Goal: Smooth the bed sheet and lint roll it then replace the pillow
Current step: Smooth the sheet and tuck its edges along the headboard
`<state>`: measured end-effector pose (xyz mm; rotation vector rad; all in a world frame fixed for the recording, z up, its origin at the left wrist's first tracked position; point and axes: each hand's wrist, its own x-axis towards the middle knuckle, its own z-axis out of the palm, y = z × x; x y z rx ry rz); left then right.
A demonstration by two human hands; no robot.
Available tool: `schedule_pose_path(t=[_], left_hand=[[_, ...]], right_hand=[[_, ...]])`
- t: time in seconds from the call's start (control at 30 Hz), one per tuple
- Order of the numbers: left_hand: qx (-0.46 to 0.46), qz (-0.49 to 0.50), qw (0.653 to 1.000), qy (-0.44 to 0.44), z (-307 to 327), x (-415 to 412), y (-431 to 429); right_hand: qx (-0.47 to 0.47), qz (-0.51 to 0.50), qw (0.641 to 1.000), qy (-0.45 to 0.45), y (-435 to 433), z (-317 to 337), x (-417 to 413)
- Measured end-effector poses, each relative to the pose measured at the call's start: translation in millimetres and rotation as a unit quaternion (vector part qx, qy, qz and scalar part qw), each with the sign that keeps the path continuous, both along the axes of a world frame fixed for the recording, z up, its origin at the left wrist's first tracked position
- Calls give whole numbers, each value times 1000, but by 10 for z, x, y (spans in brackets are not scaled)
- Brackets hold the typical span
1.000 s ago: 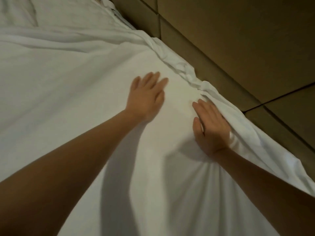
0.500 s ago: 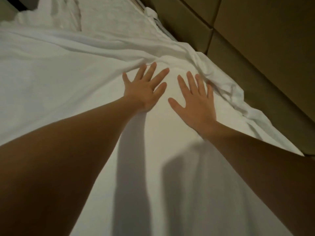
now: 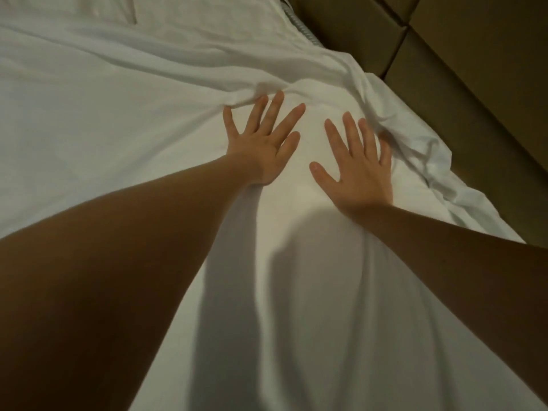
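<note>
A white bed sheet (image 3: 89,129) is covering the mattress across the left and lower field, lying mostly flat at far left. Whether the pale shape (image 3: 68,7) at the top left is a pillow cannot be told. A long raised fold (image 3: 178,54) is running diagonally from upper left toward centre. The left hand (image 3: 264,146) is pressing palm-down on the sheet, fingers straight and spread wide, gripping nothing; its fingertips (image 3: 278,96) are touching the bunched end of that fold. Just beside it, not touching, the right hand (image 3: 358,170) is lying flat on the sheet, fingers splayed, holding nothing; its outer fingers are meeting crumpled fabric (image 3: 415,149) gathered along the bed's right edge. Brown padded panels (image 3: 444,54) are standing along that edge.
</note>
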<state>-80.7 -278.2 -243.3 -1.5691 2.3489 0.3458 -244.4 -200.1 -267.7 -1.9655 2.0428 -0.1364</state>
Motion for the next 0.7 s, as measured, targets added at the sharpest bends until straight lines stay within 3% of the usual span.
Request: schedule_pose_path(t=[0.17, 0.37, 0.43, 0.53, 0.6, 0.63, 0.7], left_hand=[[38, -18, 999, -13, -60, 9, -98], [115, -43, 992, 16, 94, 27, -156], [118, -78, 988, 59, 251, 171, -378], [-3, -112, 970, 216, 498, 505, -861], [-124, -55, 978, 161, 632, 766, -1222], [-122, -40, 989, 77, 680, 889, -1382], [-10, -54, 996, -66, 801, 1032, -1637]], right_hand=[[-100, 13, 995, 17, -25, -122, 21], [-75, -7, 997, 4, -23, -104, 6], [-54, -21, 998, 5, -13, -24, 31], [-36, -39, 999, 10, -34, 89, 76], [-2, -70, 998, 9, -162, 169, 154], [14, -94, 995, 12, -251, 207, 217], [42, -130, 990, 21, -419, 247, 338]])
